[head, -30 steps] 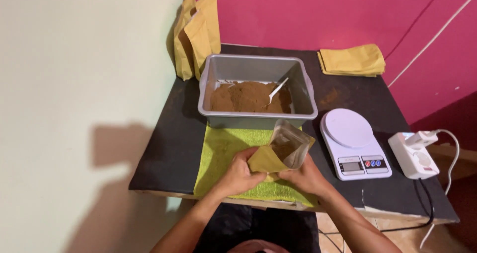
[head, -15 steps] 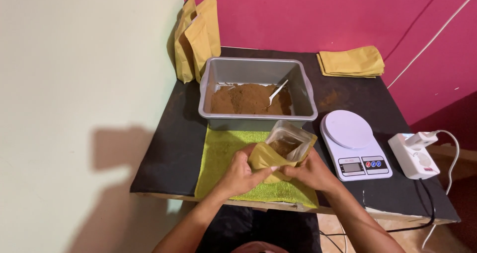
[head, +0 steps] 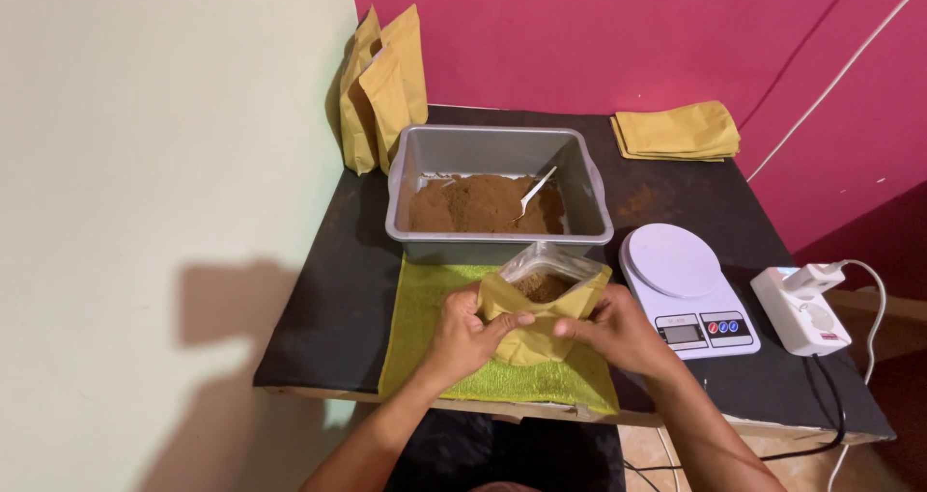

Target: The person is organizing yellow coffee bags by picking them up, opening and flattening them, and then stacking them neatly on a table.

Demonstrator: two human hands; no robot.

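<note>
**Open pouch of powder held over the towel**

Both hands clamp a mustard-yellow stand-up pouch with a clear window [head: 543, 307], its mouth open and brown powder showing inside; the left hand [head: 470, 336] pinches its left edge, the right hand [head: 618, 333] its right. It stands on a lime-green towel [head: 425, 309] at the near edge of the black worktop [head: 319, 299]. A tilt or a loose grip could spill powder onto the towel.

At 12 o'clock, just behind, a grey plastic tub [head: 497, 149] holds brown powder and a white spoon [head: 534, 194]. A white digital scale [head: 681, 280] sits at 3 o'clock, near the right hand's elbow room. Upright pouches [head: 381, 91] stand at 11 o'clock, flat ones [head: 676, 131] at 1 o'clock.
</note>
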